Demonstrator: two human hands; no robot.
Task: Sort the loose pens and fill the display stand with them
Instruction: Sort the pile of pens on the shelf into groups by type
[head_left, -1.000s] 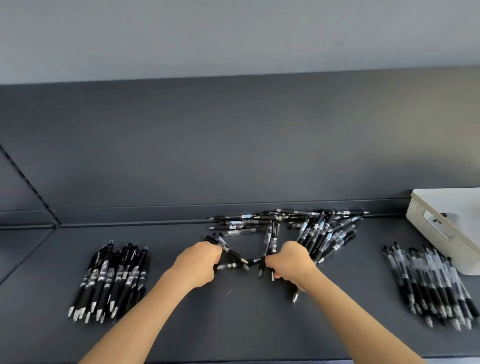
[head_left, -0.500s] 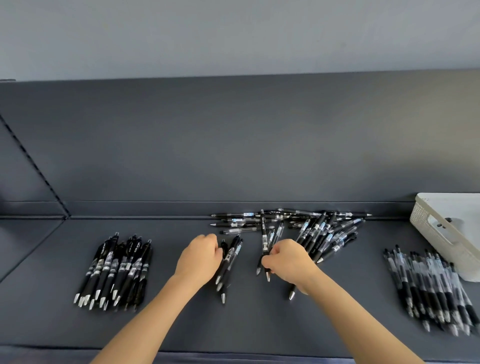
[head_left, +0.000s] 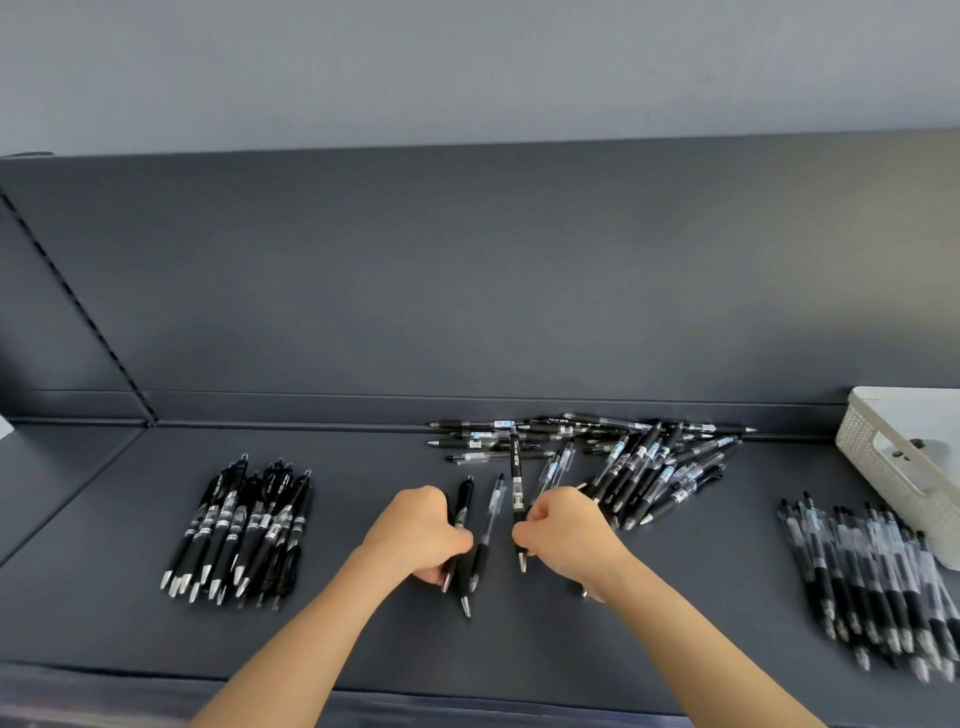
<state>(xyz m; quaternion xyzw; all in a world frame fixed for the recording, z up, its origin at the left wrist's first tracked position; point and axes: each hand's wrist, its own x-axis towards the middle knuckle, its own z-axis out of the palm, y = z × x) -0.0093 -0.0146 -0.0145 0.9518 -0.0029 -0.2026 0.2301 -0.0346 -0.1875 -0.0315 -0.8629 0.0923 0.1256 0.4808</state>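
On the shelf (head_left: 363, 639), the left hand (head_left: 418, 535) curls its fingers round several pens (head_left: 462, 512). Right hand (head_left: 563, 535) pinches a pen (head_left: 516, 483) beside the loose pile (head_left: 649, 467).

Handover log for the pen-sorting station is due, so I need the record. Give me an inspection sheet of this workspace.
Surface: dark grey shelf, matte, low lip at the back.
Job's things: unsorted pen heap back centre; black pen pile left; clear-barrel pen pile right; display stand not seen.
Clutter: white basket at the right edge.
Hands: left hand grips a pen bundle; right hand grips a black pen.
Cables: nothing seen.
Surroundings: dark back panel, grey wall above.
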